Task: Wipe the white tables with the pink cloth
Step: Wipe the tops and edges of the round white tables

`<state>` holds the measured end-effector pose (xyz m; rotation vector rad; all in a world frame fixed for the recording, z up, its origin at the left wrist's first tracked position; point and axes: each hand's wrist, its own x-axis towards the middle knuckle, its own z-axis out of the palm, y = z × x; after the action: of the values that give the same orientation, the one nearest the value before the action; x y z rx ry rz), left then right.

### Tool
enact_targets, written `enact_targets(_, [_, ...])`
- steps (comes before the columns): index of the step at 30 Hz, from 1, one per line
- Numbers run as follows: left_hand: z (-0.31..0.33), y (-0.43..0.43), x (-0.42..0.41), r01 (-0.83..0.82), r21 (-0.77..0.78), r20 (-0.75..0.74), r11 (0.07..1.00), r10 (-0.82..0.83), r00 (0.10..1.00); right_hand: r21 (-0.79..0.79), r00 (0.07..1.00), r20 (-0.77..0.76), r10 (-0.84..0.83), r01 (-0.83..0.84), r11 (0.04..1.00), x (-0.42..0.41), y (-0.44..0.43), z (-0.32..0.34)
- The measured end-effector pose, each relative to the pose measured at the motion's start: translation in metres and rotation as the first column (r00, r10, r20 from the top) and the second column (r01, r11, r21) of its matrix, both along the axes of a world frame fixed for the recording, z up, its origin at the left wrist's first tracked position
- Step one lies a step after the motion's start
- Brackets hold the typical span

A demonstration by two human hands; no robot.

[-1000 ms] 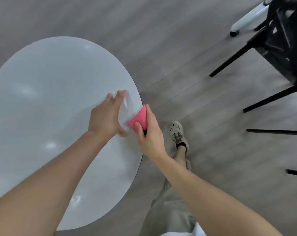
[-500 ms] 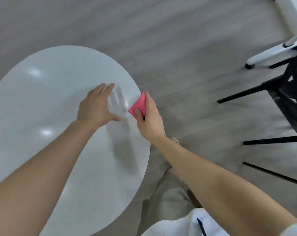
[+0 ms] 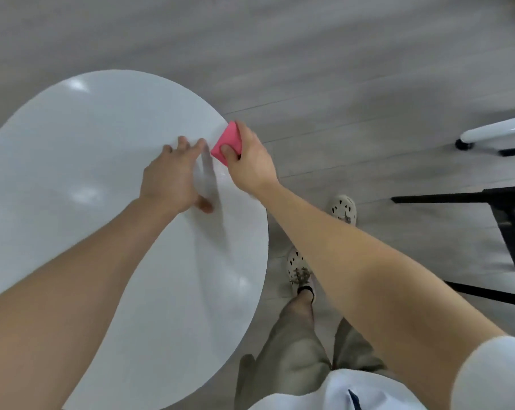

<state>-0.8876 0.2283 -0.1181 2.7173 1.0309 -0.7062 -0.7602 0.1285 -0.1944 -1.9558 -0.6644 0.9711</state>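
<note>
The grey wooden floor (image 3: 339, 69) fills the view behind and to the right of the grip. The round white table (image 3: 73, 232) spreads from the grip to the left and toward the person; its glossy top shows some light reflections. Its right edge passes directly under the place where the cloth is held.

Well to the right of the grip stands a black chair (image 3: 513, 232), seen only in part, and beyond it a white leg with a small black foot (image 3: 498, 131). Nearer than the grip, beside the table edge, are the person's beige trousers (image 3: 286, 350) and two pale shoes (image 3: 299, 270).

The left hand (image 3: 170, 179) lies flat on the table top just left of the grip, with fingers straight and a little spread, thumb out to the side. It holds nothing. Its nearest fingertip is very close to the cloth, but a narrow gap seems to remain.

The right hand (image 3: 250, 161) grips the pink cloth (image 3: 228, 140): the thumb presses on its upper face and the other fingers are curled round its right side. The cloth is folded into a small flat pad. It sits tilted at the right rim of the table, its lower corner at the table surface; if it lies fully on the top I cannot tell.
</note>
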Motion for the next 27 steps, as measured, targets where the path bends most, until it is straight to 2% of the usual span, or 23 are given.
enact_targets(4, [0.003,0.000,-0.001,-0.009,-0.001,-0.020,1.000,0.009,1.000,0.063,0.995,-0.062,-0.078,0.082,0.995,-0.042,-0.075,0.005])
enact_targets(8, [0.008,-0.004,0.002,-0.054,-0.009,-0.060,0.999,0.053,0.997,0.022,0.997,-0.080,0.005,-0.003,1.000,-0.052,-0.119,0.009])
enact_targets(10, [0.011,-0.006,0.008,-0.093,-0.019,-0.085,0.995,0.092,0.992,0.007,0.995,-0.073,0.067,-0.067,0.998,-0.027,-0.084,0.000])
enact_targets(15, [0.008,-0.008,0.004,-0.174,-0.039,-0.106,0.984,0.169,0.980,0.023,0.963,-0.016,0.268,-0.267,0.963,0.046,0.067,-0.010])
enact_targets(18, [0.003,-0.006,-0.004,-0.177,-0.030,-0.096,0.984,0.173,0.980,0.044,0.928,0.014,0.373,-0.374,0.927,0.057,0.092,-0.019])
enact_targets(22, [0.005,-0.009,-0.001,-0.205,-0.017,-0.078,0.979,0.203,0.976,0.062,0.939,-0.102,0.328,-0.323,0.944,0.038,0.005,-0.013])
enact_targets(24, [0.005,-0.009,0.000,-0.248,-0.022,-0.059,0.969,0.246,0.967,0.061,0.928,-0.096,0.360,-0.356,0.933,0.031,-0.044,0.002])
enact_targets(27, [0.003,-0.009,-0.002,-0.250,-0.033,-0.032,0.968,0.249,0.968,0.026,0.916,-0.087,0.391,-0.391,0.920,0.035,-0.042,0.007])
